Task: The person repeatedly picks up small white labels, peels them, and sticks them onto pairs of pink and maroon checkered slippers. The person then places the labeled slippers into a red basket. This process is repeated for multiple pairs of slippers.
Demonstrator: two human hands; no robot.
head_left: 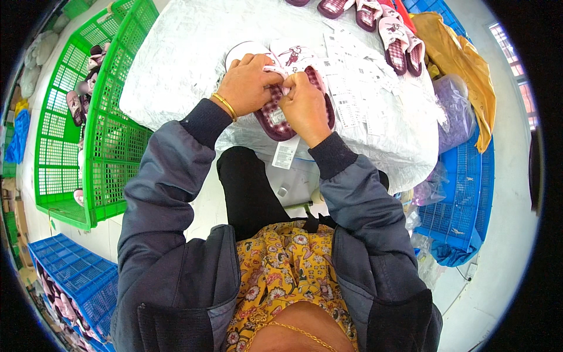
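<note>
A pair of slippers with white, printed uppers [292,54] and maroon checked insoles [275,126] lies in front of me on a table wrapped in white sheeting [176,64]. My left hand [251,82] closes over the upper of the left slipper, fingers curled at its opening. Right beside it, my right hand [306,107] is closed in a pinch between the two slippers; whatever sits in its fingertips is too small to make out. Below the toes of that hand's slipper, a white printed tag [284,155] hangs at the table's near edge.
Several white printed labels [352,82] are spread right of the slippers. More pink-and-maroon slippers [394,41] line the far edge. Green crates [111,152] holding slippers stand left, a blue crate [76,270] lower left. Blue crates [460,193] and a plastic bag [454,108] flank the right.
</note>
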